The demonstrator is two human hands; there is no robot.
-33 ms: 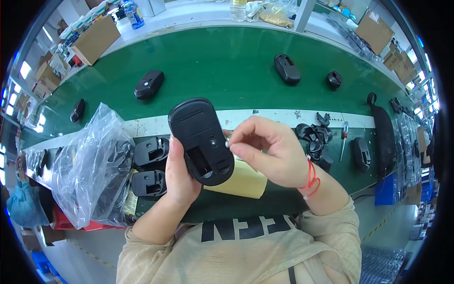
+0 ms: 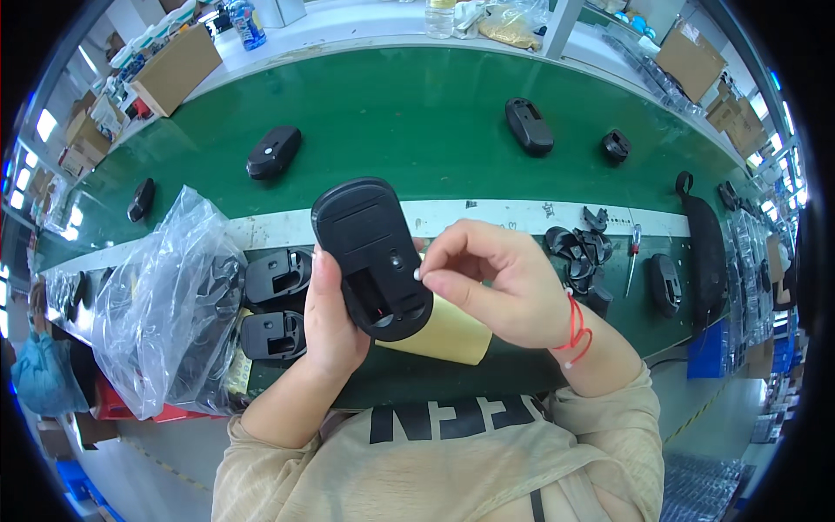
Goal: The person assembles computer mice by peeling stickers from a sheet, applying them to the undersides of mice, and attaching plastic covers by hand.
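My left hand [image 2: 335,326] is closed round a black computer mouse [image 2: 364,235], held up with its underside showing and the long battery slot uncovered. At the mouse's right edge, my right hand [image 2: 496,274] pinches a tiny white piece [image 2: 417,274] between thumb and forefinger; its kind is too small to make out. A yellow pad [image 2: 444,335] lies on the bench below the mouse, partly hidden by it. Left of my left hand are two black mouse bodies [image 2: 274,335] with open slots.
A clear plastic bag [image 2: 165,304] of dark parts lies at the left. Several mice, including one at the far left [image 2: 275,152] and one at the far right [image 2: 529,127], rest on the green bench. Black parts [image 2: 578,252], a screwdriver [image 2: 633,259] and a black pouch [image 2: 703,248] are at the right.
The mouse has shifted very slightly to the right. The white piece at my right fingertips shows more plainly; my hands keep the same hold.
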